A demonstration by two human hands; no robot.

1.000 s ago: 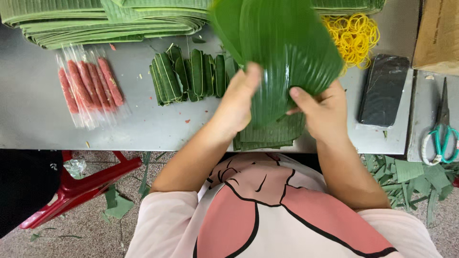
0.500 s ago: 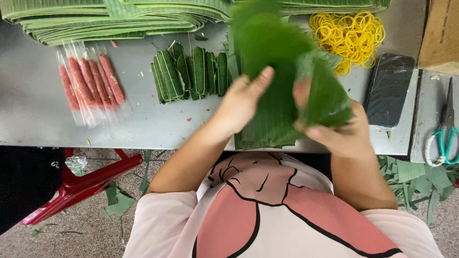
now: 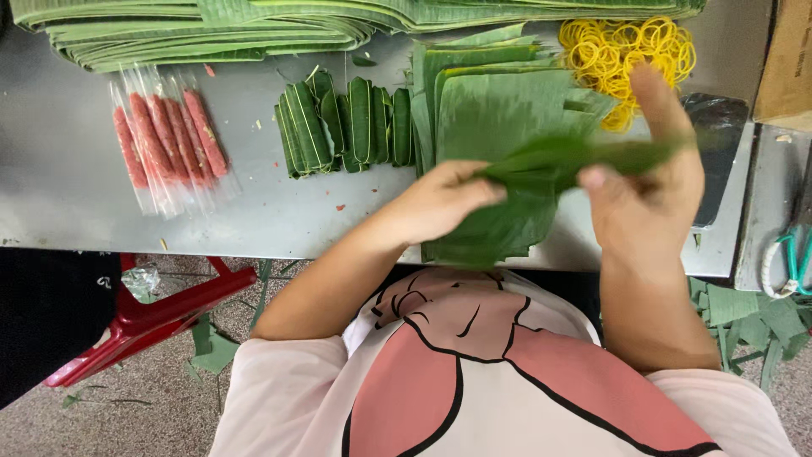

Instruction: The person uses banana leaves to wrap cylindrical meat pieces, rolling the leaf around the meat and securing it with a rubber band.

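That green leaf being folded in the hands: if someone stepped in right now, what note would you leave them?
Left hand: pinching one end of the folded leaf above the table.
Right hand: gripping the other end, fingers raised.
Under the hands: a stack of cut leaf pieces.
Done: a row of wrapped green rolls lies left of the stack.
Left: several pink sausages in clear wrap lie unwrapped at far left.
Supplies: long leaves along the back edge, yellow rubber bands at back right, scissors at far right.
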